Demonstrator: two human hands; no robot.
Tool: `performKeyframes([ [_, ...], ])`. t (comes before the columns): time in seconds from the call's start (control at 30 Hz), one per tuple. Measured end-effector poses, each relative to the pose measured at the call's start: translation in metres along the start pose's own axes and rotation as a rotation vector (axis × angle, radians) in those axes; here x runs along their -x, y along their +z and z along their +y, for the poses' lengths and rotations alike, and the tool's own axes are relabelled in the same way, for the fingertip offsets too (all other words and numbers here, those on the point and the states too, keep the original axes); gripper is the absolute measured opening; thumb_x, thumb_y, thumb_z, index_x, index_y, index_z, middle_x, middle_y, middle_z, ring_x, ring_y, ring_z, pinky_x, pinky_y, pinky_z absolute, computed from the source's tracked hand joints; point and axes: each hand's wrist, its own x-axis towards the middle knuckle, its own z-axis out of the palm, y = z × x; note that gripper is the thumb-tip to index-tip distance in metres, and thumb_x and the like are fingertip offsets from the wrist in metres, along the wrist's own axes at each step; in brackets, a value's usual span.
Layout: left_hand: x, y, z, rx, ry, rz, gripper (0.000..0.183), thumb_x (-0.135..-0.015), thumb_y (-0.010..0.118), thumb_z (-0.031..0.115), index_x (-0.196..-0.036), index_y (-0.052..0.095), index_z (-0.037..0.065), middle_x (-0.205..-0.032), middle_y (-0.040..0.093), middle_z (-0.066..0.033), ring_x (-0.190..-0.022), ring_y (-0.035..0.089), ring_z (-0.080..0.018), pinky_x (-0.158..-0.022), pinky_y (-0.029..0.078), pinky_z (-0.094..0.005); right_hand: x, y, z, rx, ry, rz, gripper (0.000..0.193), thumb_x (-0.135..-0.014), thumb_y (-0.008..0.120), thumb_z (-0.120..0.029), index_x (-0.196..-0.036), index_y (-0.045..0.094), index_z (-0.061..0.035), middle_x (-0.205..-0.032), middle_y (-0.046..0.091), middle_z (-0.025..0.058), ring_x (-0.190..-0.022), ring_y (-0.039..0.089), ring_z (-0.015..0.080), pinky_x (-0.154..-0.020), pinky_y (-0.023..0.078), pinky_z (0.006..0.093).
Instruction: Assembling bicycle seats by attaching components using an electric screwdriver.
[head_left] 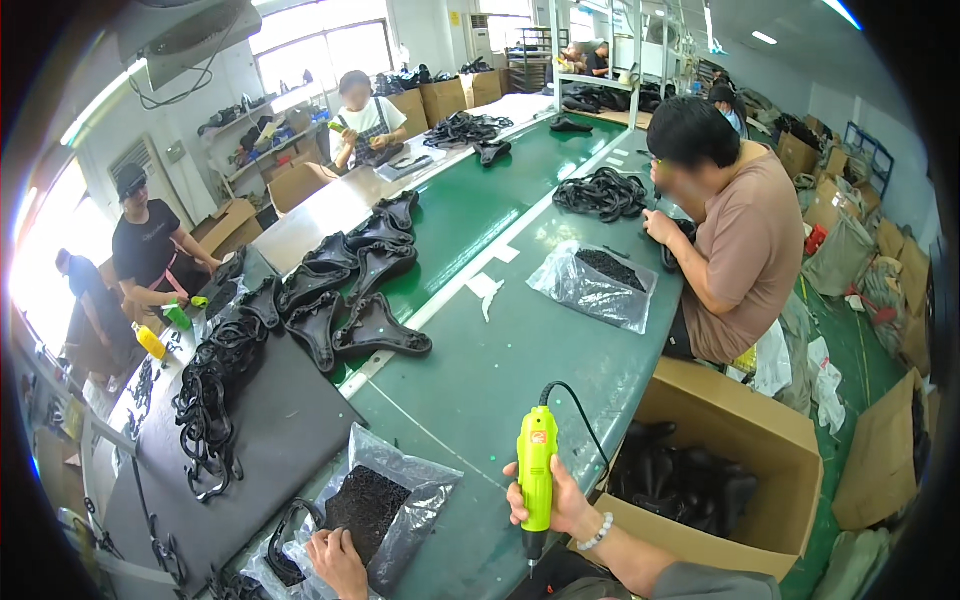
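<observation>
My right hand [568, 500] is wrapped round a lime-green electric screwdriver [538, 465], held upright with its bit pointing down and a black cord at its top. My left hand [338, 563] is at the lower edge of an open clear plastic bag [425, 480], its fingers bent and close together. Inside the bag lies a heap of tiny black parts [368, 508], perhaps screws. Whatever the left fingertips pinch is too small to make out. Beside that hand is a curved black strip [285, 540], partly under the plastic.
Black saddle-shaped shells [385, 330] line the green conveyor. Curved black strips [215, 400] pile up on a grey mat [290, 420]. A cardboard box [790, 450] of black pieces stands at right. A co-worker [745, 230] sits beyond it, near another bag [565, 285]. Other people stand across the conveyor.
</observation>
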Motion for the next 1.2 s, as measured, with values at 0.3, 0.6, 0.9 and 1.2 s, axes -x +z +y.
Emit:
performKeyframes([
  [0.3,0.002,-0.027,0.048,0.314,-0.307,-0.065,0.022,-0.097,0.051,0.014,-0.110,0.066,0.005,-0.099,0.067,-0.0141,-0.088,0.063,-0.0300,-0.079,0.049,-0.0374,-0.004,0.047,0.017,0.236,-0.246,-0.196,0.092,-0.080,0.051,-0.077,-0.126,0.044,0.0023,-0.079,0.057,0.0110,-0.068,0.058,0.0211,-0.069,0.048,0.0379],
  [0.6,0.065,-0.020,0.143,1.529,-1.049,-0.441,0.033,-0.104,0.043,0.029,-0.077,0.049,0.011,-0.067,0.047,0.0014,-0.059,0.043,-0.0084,-0.054,0.035,-0.0237,0.004,0.117,0.033,0.456,-0.335,-0.307,0.058,-0.077,0.078,-0.038,-0.114,0.053,-0.0003,-0.101,0.058,0.0114,-0.088,0.059,0.0194,-0.078,0.049,0.0306],
  [0.9,0.058,-0.013,0.146,2.058,-0.928,-0.577,0.026,-0.103,0.047,0.020,-0.116,0.058,0.001,-0.105,0.062,-0.0043,-0.090,0.058,-0.0140,-0.079,0.048,-0.0281,-0.015,0.102,0.052,0.338,-0.465,-0.286,0.086,-0.073,0.076,-0.060,-0.130,0.042,-0.0048,-0.098,0.058,0.0096,-0.087,0.059,0.0200,-0.074,0.050,0.0303],
  [1.2,0.062,0.000,0.152,2.298,-0.883,-0.680,0.025,-0.102,0.048,0.019,-0.115,0.058,-0.001,-0.103,0.064,-0.0065,-0.087,0.058,-0.0141,-0.077,0.049,-0.0272,-0.001,0.123,0.028,0.338,-0.634,-0.141,0.092,-0.070,0.062,-0.077,-0.125,0.047,-0.0050,-0.089,0.059,0.0073,-0.080,0.059,0.0187,-0.070,0.048,0.0299],
])
